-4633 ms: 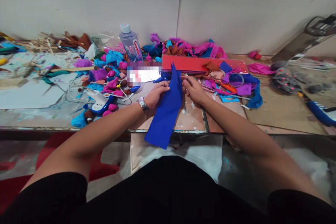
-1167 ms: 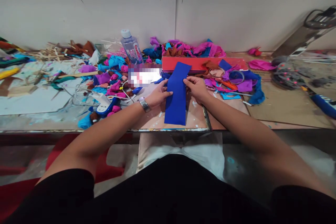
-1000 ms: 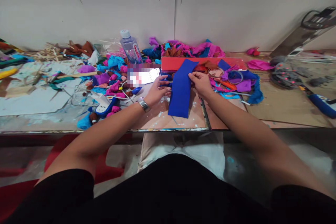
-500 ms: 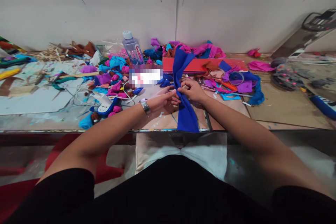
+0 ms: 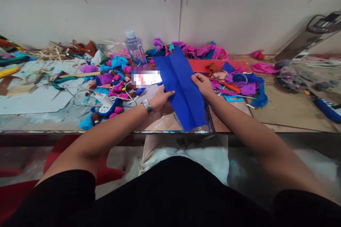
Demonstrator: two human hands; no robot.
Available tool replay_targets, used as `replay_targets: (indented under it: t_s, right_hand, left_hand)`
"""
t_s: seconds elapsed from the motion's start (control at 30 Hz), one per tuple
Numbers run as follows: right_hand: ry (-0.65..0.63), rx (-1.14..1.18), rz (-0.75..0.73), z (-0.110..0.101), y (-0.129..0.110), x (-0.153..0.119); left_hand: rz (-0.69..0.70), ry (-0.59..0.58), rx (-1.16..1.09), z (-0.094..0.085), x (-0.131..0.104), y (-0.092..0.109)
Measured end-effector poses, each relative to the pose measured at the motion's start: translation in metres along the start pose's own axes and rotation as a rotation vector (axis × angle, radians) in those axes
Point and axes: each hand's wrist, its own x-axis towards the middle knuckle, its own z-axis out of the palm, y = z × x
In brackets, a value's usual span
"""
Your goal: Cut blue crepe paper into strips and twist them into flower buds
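Note:
A creased sheet of dark blue crepe paper (image 5: 183,87) is spread between my hands, tilted above the front of the table. My left hand (image 5: 160,99), with a metal watch at the wrist, pinches its left edge with the thumb on top. On the opposite edge, my right hand (image 5: 201,84) grips the paper between thumb and fingers. The fingers beneath the sheet are hidden. Just behind my left hand lies a lit phone-like screen (image 5: 146,78), partly blurred out.
Left of my hands are a power strip (image 5: 108,108) with cables and many crumpled paper pieces. A plastic bottle (image 5: 135,49) stands behind them. Paper scraps and a tape ring (image 5: 239,79) lie to the right, near a cardboard sheet (image 5: 287,108). A wall rises behind the table.
The blue paper was gathered into a narrow, twisted strip and is now opened out wide. My hands have moved apart to its two edges.

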Motion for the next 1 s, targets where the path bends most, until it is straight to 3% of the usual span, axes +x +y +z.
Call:
replay_targets:
  t_s: [0.1,0.3,0.4,0.43,0.57,0.67,0.83,1.0]
  right_hand:
    - [0.069,-0.096,0.030,-0.017,0.003,0.011]
    - [0.056,-0.465,0.045,-0.048,0.000,0.020]
    - [0.016,-0.634,0.010,-0.068,-0.011,0.020]
    - [-0.020,-0.711,0.012,-0.075,-0.015,0.021]
    - [-0.453,-1.247,0.028,-0.101,-0.022,0.024]
    - [-0.551,-1.346,0.057,-0.107,-0.020,0.026]
    - [-0.494,-1.362,0.081,-0.099,-0.020,0.024]
    - [-0.286,-1.153,0.064,-0.097,-0.029,0.019]
  left_hand:
    - [0.131,0.094,0.041,-0.008,0.010,0.002]
    - [0.066,0.159,0.018,-0.017,0.016,0.010]
    - [0.052,0.104,0.109,-0.016,0.012,0.010]
    - [0.047,0.079,0.146,-0.016,0.011,0.010]
    - [0.113,0.024,0.270,-0.015,0.009,0.009]
    - [0.128,0.006,0.318,-0.016,0.009,0.009]
    - [0.084,0.065,0.308,-0.016,0.009,0.007]
    - [0.063,0.068,0.215,-0.015,0.010,0.006]
